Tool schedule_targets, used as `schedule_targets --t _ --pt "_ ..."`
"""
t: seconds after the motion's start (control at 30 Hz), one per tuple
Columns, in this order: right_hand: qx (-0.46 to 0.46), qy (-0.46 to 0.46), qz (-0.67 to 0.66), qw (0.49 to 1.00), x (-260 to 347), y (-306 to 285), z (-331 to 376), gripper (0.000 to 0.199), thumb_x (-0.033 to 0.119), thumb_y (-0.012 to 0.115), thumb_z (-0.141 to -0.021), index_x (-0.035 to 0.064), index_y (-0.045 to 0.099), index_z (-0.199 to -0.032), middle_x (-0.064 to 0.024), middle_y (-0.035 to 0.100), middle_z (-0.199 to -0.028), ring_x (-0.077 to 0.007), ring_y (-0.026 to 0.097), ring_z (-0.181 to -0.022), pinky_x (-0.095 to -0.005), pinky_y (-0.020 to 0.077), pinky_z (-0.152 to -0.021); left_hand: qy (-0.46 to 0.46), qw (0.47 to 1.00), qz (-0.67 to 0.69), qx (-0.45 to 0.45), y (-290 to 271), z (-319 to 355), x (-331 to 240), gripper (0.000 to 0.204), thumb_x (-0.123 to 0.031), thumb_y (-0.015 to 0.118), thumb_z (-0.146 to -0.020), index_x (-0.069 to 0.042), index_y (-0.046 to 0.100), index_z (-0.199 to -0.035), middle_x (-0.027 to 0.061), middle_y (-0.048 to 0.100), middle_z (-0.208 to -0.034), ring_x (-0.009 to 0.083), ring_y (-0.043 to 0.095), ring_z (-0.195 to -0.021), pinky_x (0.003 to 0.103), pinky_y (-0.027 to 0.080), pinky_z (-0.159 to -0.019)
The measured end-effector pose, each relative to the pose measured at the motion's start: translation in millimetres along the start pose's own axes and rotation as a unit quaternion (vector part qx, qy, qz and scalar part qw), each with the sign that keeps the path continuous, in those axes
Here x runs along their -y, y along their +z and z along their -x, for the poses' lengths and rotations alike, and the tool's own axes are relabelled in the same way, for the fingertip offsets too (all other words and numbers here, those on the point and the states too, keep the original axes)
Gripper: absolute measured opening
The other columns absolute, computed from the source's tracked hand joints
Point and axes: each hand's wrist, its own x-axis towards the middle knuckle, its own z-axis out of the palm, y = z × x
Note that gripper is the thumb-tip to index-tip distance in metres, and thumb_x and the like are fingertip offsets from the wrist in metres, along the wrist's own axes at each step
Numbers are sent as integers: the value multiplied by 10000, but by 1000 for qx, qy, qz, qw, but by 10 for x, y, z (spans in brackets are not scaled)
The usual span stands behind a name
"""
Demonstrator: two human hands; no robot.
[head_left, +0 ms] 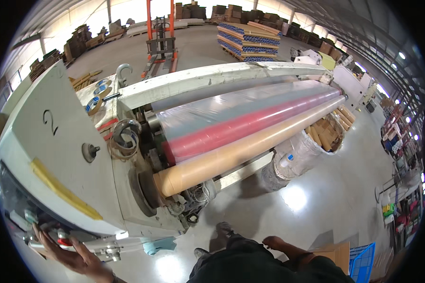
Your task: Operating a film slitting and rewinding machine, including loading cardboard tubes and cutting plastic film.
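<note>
My left hand (73, 254) is at the lower left, with its fingers stretched out over the machine's control panel (21, 203). Its fingertips are close to a green button (30, 216), and a red button (63, 239) shows between fingers and thumb. Contact with either one cannot be made out. My right hand (274, 243) hangs beside my body, fingers loosely bent, with nothing visible in it. Across the white machine (66, 113) lies a brown cardboard tube (250, 144) in front of a red roller (231, 124). Clear plastic film (241, 106) stretches behind them.
A bin lined with plastic (293, 160) holding cardboard tubes stands beyond the roller. Tape rolls (95, 104) lie on the machine's far left. Behind are an orange lift truck (160, 47) and a stack of tubes (248, 42). A blue crate (362, 262) is at lower right.
</note>
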Motion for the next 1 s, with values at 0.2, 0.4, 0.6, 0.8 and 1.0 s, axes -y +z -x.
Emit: schedule_targets --t 0.2,0.4,0.6,0.8,1.0 --pt "-11 -34 -70 997 -914 105 42 256 219 616 -855 79 625 -1070 -129 656 -960 -246 668 -836 -369 550 -739 -34 993 95 -64 -238 405 -409 483 -131 526 -902 25 396 -1341 219 534 -1241 299 550 -1144 416 435 -976" --pt "-64 -156 -53 984 -753 -247 -160 367 328 505 -922 12 617 -1074 -153 638 -997 -241 668 -797 -373 532 -740 -227 871 226 373 -63 1471 -1502 352 -72 546 -890 46 522 -1220 141 626 -1037 209 600 -886 331 489 -806" --pt "-66 -37 -203 976 -1118 -792 65 473 385 526 -900 -19 593 -1137 -155 659 -978 -222 671 -748 -356 526 -710 -405 568 375 611 438 4102 -1212 360 -129 622 -862 -5 547 -1192 96 639 -987 196 615 -816 332 481 -704" --pt "-78 122 -412 900 -2458 -791 386 481 355 547 -907 -9 544 -1222 -157 633 -1088 -249 663 -885 -364 541 -718 -734 156 159 642 502 5314 -637 337 -190 620 -890 -60 517 -1184 40 644 -873 182 607 -701 343 522 -610" --pt "-115 224 -499 829 -3711 -346 426 427 319 558 -900 -1 563 -1183 -115 638 -953 -220 648 -729 -346 544 -652 -553 365 139 736 1026 5210 -1383 247 -257 574 -918 -98 575 -1107 120 623 -924 280 623 -704 361 518 -550"
